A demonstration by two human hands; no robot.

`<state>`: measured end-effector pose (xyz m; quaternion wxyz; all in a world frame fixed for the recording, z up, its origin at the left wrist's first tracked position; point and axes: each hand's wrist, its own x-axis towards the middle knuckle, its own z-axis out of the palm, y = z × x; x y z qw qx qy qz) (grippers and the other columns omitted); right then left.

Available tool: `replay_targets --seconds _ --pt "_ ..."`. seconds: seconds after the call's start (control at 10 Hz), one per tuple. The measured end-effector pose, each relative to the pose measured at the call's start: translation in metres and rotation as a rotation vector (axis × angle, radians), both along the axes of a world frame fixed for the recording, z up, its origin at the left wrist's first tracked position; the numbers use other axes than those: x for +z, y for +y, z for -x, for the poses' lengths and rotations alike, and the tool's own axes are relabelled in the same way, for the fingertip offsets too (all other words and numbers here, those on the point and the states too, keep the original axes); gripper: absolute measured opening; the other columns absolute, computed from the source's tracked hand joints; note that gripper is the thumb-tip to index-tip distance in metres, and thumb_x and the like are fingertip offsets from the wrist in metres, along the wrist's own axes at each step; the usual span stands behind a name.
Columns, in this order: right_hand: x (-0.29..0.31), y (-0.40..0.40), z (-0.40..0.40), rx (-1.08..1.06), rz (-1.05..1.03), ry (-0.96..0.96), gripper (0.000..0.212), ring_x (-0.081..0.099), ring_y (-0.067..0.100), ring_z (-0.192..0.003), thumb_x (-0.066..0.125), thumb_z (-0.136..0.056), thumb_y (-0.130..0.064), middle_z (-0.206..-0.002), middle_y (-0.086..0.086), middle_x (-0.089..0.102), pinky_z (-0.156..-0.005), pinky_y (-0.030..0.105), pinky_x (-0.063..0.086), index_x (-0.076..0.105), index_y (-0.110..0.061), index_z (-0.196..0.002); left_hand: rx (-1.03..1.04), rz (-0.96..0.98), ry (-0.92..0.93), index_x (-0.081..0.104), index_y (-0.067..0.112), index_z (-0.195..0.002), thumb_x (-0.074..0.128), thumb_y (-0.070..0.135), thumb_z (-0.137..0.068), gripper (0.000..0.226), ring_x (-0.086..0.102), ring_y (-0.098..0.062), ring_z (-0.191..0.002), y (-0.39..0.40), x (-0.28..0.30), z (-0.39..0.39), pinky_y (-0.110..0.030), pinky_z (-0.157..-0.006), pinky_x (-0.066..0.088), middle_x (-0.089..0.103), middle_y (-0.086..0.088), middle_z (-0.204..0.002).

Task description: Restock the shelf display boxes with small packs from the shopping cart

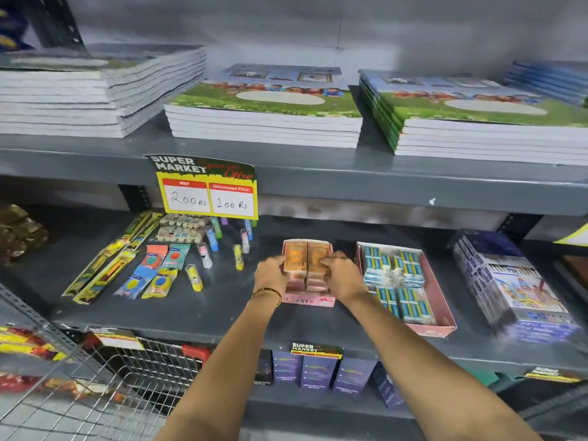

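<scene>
Pink eraser box (308, 300) is seen on the grey middle shelf (203, 310) | orange packs (307, 257) are gripped from both sides inside it | left hand (270, 273) is curled against the left pack, right hand (342, 275) against the right | blue-pack box (442, 326) just beside, right | cart (127, 370) seen lower left

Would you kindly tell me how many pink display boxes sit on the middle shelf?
2: the eraser box between both hands, and the box of blue packs just right of it. None other shows.
</scene>
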<state>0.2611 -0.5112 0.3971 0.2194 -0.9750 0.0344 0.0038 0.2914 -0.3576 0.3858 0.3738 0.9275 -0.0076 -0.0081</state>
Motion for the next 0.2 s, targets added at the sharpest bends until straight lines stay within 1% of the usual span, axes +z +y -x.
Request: replay_targets --seconds 0.1,0.2 --pt "0.0073 0.0046 0.0081 0.004 0.028 0.025 0.046 0.059 0.034 -0.112 0.053 -0.084 0.003 -0.130 0.016 0.051 -0.101 0.036 0.046 0.056 -0.015 -0.126 -0.074 -0.104 0.046 0.061 0.012 -0.112 0.062 0.008 -0.082 0.031 0.064 -0.032 -0.099 0.0010 0.0072 0.0051 -0.037 -0.090 0.053 0.070 -0.017 -0.106" --pt "0.0136 0.0085 0.0146 -0.041 0.094 -0.067 0.050 0.050 0.035 -0.121 0.053 -0.086 -0.004 -0.137 0.016 0.046 -0.101 0.039 0.045 0.044 -0.010 -0.135 -0.111 -0.212 -0.016 0.041 0.011 -0.130 0.064 0.022 -0.084 0.053 0.058 -0.035 -0.109 -0.0007 0.0129 0.0098 -0.041 -0.092 0.051 0.061 -0.018 -0.122"
